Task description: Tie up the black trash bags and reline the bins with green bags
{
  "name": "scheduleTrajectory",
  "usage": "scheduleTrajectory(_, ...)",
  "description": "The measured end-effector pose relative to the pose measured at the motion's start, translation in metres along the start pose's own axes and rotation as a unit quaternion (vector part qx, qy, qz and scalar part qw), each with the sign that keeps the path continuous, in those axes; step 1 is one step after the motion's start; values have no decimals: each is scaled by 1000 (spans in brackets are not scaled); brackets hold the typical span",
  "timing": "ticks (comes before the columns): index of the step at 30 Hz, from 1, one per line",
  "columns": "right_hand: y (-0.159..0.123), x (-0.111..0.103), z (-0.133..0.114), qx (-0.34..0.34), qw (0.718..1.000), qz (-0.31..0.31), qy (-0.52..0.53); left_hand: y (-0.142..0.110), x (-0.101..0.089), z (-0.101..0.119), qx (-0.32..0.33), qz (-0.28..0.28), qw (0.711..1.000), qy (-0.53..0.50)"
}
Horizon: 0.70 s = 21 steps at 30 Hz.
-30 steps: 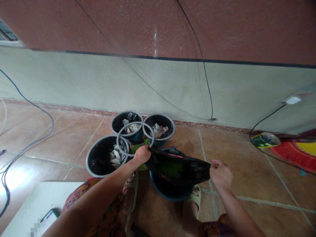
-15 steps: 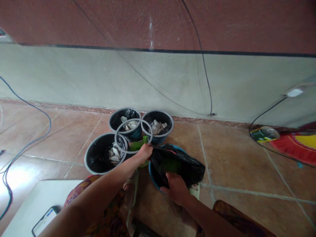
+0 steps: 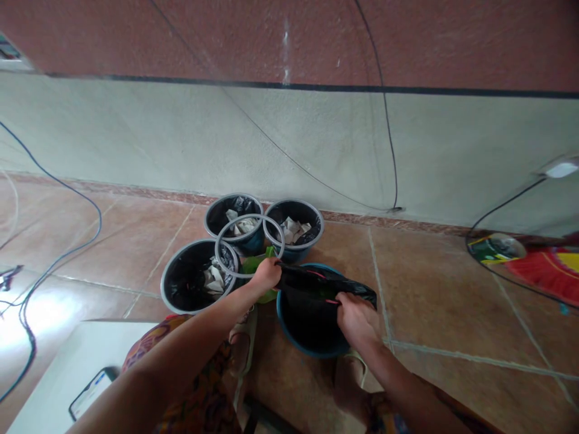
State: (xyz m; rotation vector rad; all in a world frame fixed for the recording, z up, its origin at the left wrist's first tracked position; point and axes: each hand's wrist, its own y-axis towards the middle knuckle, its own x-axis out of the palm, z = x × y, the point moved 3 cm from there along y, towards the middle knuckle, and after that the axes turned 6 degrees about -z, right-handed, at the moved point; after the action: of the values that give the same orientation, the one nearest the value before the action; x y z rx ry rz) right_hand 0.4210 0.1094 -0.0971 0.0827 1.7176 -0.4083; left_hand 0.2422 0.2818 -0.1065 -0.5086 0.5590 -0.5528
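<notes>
A blue bin (image 3: 303,343) stands on the tiled floor between my sandalled feet. A black plastic bag (image 3: 316,283) is stretched over its mouth. My left hand (image 3: 265,276) is closed on the bag's left edge and also grips a grey ring (image 3: 248,246) and something green (image 3: 254,264). My right hand (image 3: 357,316) is closed on the bag's near edge, at the bin's right rim. Three bins lined with black bags and holding crumpled paper stand just beyond: one (image 3: 194,283) at the left, two (image 3: 233,211) (image 3: 294,222) by the wall.
A phone (image 3: 90,392) lies on a white surface (image 3: 49,386) at the lower left. A blue cable (image 3: 58,256) trails over the floor at the left. Black cables (image 3: 389,157) run down the wall. A red and yellow mat (image 3: 549,271) lies at the right.
My right hand let go of the bag's far right end, came in under the bag, then moved up onto its near edge. The bag now lies lower over the blue bin.
</notes>
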Motion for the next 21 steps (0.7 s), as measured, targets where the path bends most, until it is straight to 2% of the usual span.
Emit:
scheduleTrajectory(2, 1, -12, 8, -11, 996, 69, 56, 0, 0, 1, 16, -4, 999, 34)
scheduleTrajectory(5, 5, -27, 13, -21, 971, 167, 171, -2, 4, 4, 47, -33, 996, 63)
scheduleTrajectory(7, 9, -30, 13, -9, 956, 185, 227, -6, 9, 8, 85, -56, 992, 79)
scheduleTrajectory(9, 16, -25, 10, 12, 964, 131, 230, -10, 14, 12, 140, -77, 983, 95)
scheduleTrajectory(11, 22, -13, 7, 31, 981, 40, 187, -16, 19, 16, 188, -99, 972, 99)
scheduleTrajectory(14, 26, 5, 3, 28, 990, -59, 128, -24, 25, 18, 216, -148, 961, 86)
scheduleTrajectory(17, 26, 15, 0, 19, 989, -90, 119, -33, 28, 22, 235, -204, 948, 70)
scheduleTrajectory(21, 28, 15, -2, 24, 986, -89, 141, -44, 29, 28, 252, -272, 928, 44)
